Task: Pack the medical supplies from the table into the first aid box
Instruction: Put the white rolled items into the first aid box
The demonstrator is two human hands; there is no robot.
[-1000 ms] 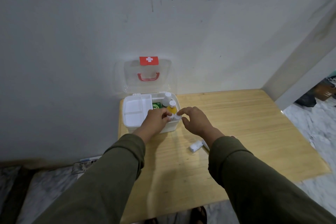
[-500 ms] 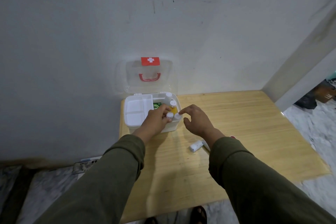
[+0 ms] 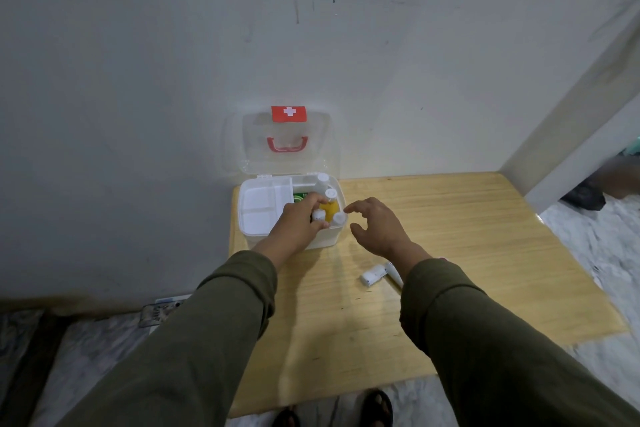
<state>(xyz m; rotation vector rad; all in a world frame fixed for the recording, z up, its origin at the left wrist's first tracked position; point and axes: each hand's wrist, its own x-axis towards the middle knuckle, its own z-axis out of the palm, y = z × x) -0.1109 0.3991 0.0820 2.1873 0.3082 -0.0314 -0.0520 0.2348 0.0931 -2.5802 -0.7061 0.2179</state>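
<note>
A white first aid box [image 3: 327, 240] stands open at the table's back left, its clear lid [image 3: 249, 149] with a red cross and red handle leaning on the wall. A white divided tray [image 3: 258, 208] fills its left half. Several white-capped bottles stand in its right half, one with yellow liquid [image 3: 330, 205]. My left hand [image 3: 299, 220] reaches into the box and grips a small white-capped bottle [image 3: 318, 217]. To the right of the box hovers my right hand [image 3: 377, 227], fingers apart and holding nothing. A white bandage roll [image 3: 374, 274] and a white tube [image 3: 394, 274] lie on the table by my right sleeve.
The wooden table [image 3: 467, 239] sits against a grey wall, with a pillar at the right rear. Marble floor shows on both sides, and a power strip [image 3: 162, 310] lies on the floor at the left. My sandalled feet [image 3: 377, 409] show under the table's front edge.
My right hand has let go of the bottle cap at the box's front corner and drawn back to the right with fingers spread. My left hand has stayed in the box on a small bottle.
</note>
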